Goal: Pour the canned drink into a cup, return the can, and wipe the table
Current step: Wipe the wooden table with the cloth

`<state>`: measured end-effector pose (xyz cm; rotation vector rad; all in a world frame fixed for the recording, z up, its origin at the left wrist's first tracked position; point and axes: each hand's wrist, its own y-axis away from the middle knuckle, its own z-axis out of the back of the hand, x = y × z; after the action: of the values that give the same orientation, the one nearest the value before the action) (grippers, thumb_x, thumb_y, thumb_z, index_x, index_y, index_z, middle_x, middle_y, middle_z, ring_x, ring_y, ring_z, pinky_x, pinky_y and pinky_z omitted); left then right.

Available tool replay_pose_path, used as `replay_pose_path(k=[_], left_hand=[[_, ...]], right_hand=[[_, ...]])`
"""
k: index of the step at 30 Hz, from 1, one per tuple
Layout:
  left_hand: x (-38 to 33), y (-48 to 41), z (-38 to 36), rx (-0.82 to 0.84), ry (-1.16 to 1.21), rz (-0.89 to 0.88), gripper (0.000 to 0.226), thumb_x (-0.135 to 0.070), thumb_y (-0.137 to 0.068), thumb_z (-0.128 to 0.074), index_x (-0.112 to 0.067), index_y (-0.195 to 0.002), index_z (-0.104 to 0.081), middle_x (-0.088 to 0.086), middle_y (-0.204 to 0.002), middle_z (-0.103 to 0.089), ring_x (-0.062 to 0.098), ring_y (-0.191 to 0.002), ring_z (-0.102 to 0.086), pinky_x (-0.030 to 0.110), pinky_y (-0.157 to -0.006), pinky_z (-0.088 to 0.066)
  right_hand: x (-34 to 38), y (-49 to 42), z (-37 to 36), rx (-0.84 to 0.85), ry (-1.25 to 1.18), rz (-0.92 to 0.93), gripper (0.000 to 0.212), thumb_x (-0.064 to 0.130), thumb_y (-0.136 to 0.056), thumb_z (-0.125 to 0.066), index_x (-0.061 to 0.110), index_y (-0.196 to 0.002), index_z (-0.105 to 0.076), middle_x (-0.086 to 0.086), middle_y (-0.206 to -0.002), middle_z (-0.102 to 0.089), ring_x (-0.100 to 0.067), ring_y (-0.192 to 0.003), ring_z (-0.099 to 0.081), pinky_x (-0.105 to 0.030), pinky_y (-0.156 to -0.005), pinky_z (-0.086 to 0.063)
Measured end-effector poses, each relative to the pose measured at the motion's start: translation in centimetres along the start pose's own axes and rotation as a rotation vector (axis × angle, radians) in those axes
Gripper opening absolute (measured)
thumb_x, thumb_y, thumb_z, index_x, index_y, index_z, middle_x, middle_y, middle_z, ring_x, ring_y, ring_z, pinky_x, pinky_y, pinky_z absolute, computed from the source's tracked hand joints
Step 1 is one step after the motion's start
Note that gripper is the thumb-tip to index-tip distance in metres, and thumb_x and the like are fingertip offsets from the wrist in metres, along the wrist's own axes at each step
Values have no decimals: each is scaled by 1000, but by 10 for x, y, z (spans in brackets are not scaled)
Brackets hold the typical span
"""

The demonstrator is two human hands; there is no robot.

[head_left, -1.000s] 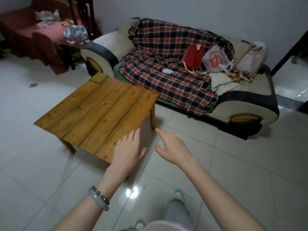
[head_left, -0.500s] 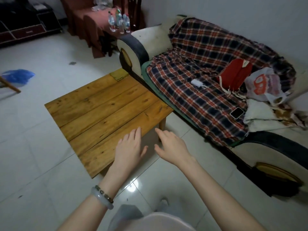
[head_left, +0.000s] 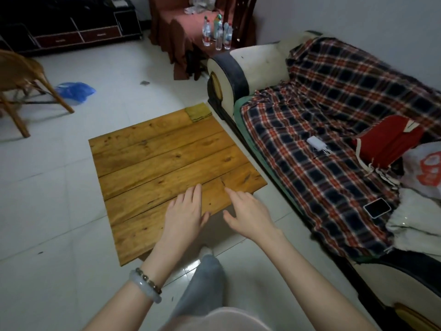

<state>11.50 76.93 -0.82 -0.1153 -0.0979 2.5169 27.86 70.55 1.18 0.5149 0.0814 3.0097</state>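
Head view: orange-brown plank desk (head_left: 167,151), folded yellow-green cloth (head_left: 198,112) on its far corner, beside arm of plaid-covered sofa (head_left: 322,111). Over near right edge: left hand (head_left: 185,216), right hand (head_left: 248,211), fingers straight, holding nothing. Open white tile floor (head_left: 47,187) left of desk.

Head-worn view, down over table (head_left: 167,149)

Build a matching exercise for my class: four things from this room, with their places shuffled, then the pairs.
1 yellow-green folded cloth
2 blue plastic bag
3 small white charger box
4 clear plastic bottles

A white tiled floor
B red-draped side table
C far corner of the wooden plank table
D plaid sofa blanket

Pairs: 1-C, 2-A, 3-D, 4-B
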Motion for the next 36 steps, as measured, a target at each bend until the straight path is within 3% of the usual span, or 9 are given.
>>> replay_pose_path(k=[8, 16, 24, 36], left_hand=[[32, -95, -16, 20, 11, 110, 74, -40, -66, -80, -1, -123, -55, 14, -111, -64, 31, -89, -65, 36, -66, -53], [83, -196, -17, 6, 4, 159, 69, -42, -70, -75, -4, -123, -54, 12, -113, -63, 31, -89, -64, 37, -66, -51], [115, -256, -33, 3, 3, 200, 71, -40, -68, -78, 1, -122, -56, 16, -114, -64, 32, -91, -65, 36, -67, -53], [146, -339, -78, 65, 12, 407, 66, -37, -73, -76, 0, -123, -54, 17, -120, -61, 33, -100, -63, 39, -72, -53]], right_hand=[[-26, -116, 12, 49, 29, 73, 61, 36, -89, -48, 15, -144, -30, -6, -127, -53, -23, -114, -49, -35, -86, -44], [-32, -237, 29, 53, 5, 137, 60, 36, -91, -47, 15, -144, -30, -5, -135, -47, -22, -121, -45, -37, -94, -45], [-40, -322, 26, 115, 15, 192, 59, 34, -91, -48, 13, -143, -32, -6, -139, -44, -23, -124, -41, -36, -96, -41], [-82, -454, 6, 233, -18, 310, 56, 34, -93, -45, 17, -144, -30, -2, -139, -42, -20, -124, -39, -35, -97, -39]])
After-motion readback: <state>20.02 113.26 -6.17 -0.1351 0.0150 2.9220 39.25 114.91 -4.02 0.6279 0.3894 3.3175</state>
